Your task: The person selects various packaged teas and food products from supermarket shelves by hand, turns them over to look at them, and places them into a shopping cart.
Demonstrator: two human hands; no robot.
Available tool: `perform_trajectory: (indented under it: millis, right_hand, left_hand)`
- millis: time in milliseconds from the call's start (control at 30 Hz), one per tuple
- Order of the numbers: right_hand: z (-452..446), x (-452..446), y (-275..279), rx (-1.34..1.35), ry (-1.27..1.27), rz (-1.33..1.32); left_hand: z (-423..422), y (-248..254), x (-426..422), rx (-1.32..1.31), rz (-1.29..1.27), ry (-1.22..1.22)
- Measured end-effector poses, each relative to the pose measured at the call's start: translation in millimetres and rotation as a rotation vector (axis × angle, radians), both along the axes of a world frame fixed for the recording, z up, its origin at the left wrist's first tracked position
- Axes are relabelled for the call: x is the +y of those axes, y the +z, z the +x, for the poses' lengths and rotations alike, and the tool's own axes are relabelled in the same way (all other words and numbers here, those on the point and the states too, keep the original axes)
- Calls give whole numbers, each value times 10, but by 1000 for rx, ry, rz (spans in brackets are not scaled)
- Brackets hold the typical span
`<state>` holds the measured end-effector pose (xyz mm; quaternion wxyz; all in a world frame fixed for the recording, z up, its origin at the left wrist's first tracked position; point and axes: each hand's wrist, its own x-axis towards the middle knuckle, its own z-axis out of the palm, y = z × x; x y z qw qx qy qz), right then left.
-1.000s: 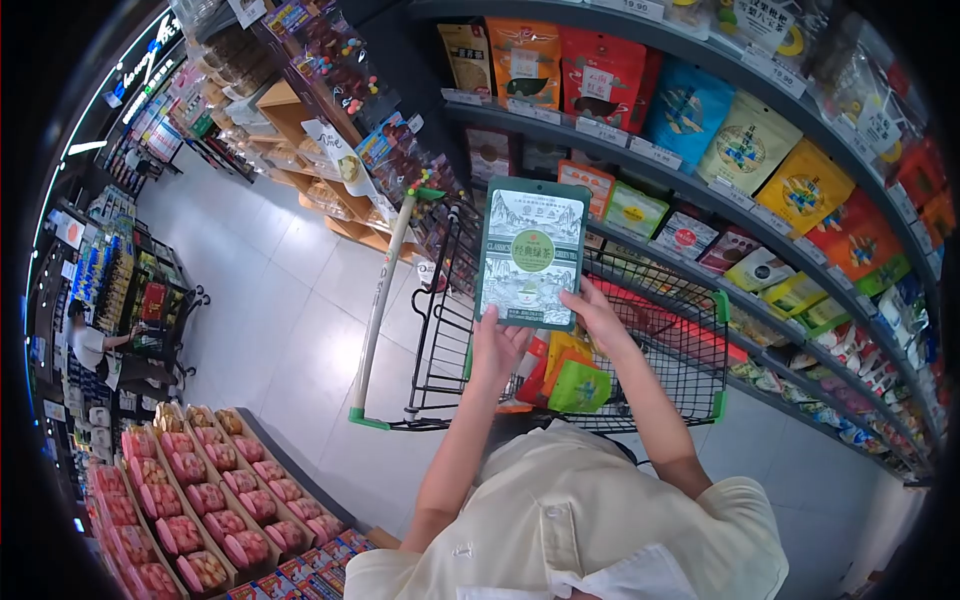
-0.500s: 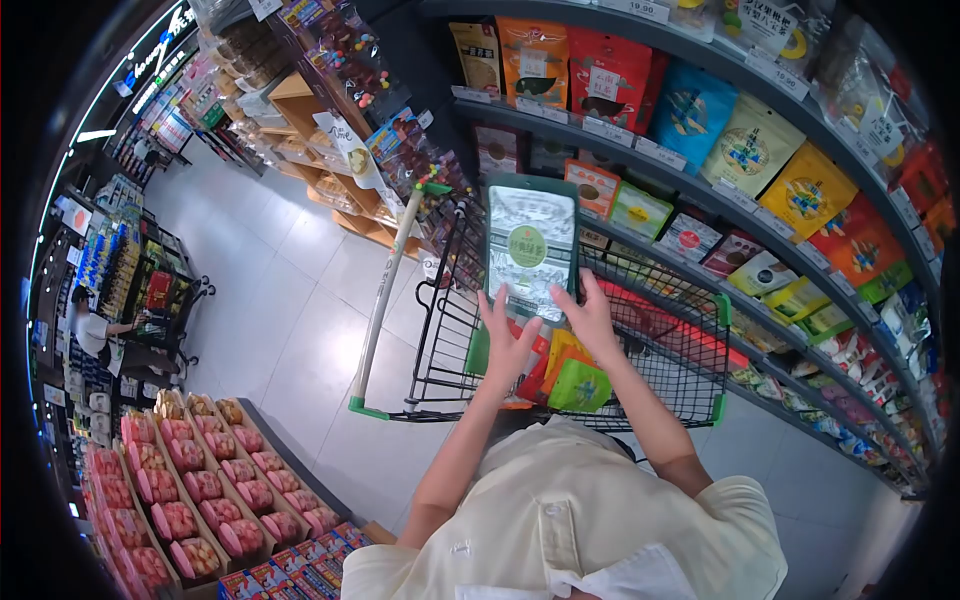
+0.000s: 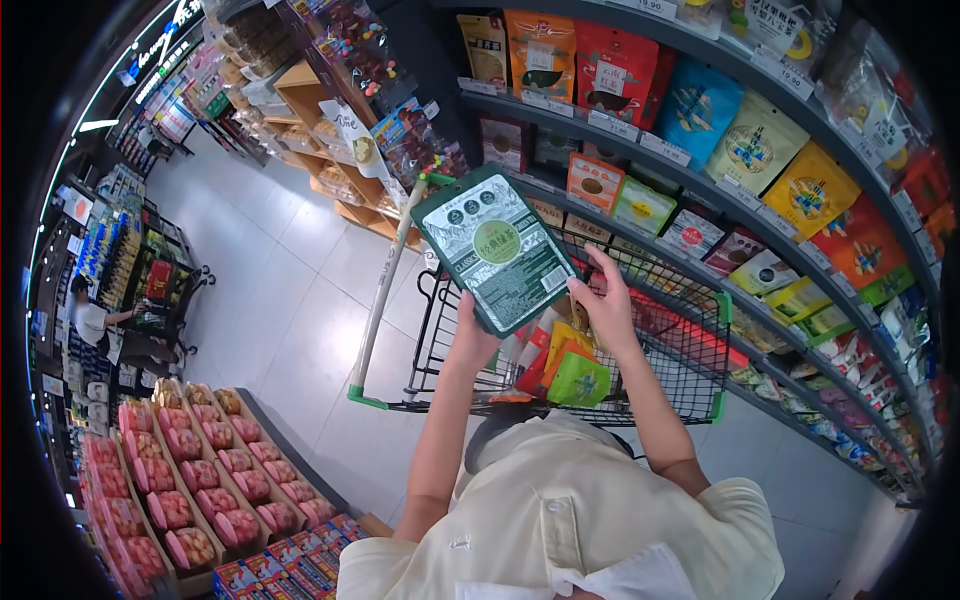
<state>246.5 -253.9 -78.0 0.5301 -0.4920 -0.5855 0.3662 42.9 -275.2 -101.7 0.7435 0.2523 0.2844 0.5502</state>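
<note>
A dark green tea pouch (image 3: 495, 250) with a silvery printed panel and a barcode is tilted, its top leaning left. My left hand (image 3: 472, 335) grips its lower left edge, the fingers hidden behind it. At the lower right corner my right hand (image 3: 605, 305) pinches the pouch between thumb and fingers, the index finger raised. Beneath both hands is a black wire shopping cart (image 3: 680, 365) with green corners. Inside lie a bright green pouch (image 3: 579, 380) and red and orange ones, partly overlapping.
Curved shelves (image 3: 735, 195) of colourful pouches rise ahead and to the right. Bread shelves (image 3: 300, 120) stand at the upper left. Pink-lidded jars (image 3: 195, 500) fill a display at the lower left. Another person (image 3: 95, 325) is at the far left beside a cart.
The green pouch has tilted left and now shows a panel with a barcode. My left hand, spread half a second ago, has closed on its edge. The view has shifted slightly.
</note>
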Motion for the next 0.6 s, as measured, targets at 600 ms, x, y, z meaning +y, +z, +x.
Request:
perform_trajectory:
  millis: [600]
  right_hand:
    - [133,-57,-240,461,392,-593]
  left_hand:
    - [-134,44,46,111,-205,98]
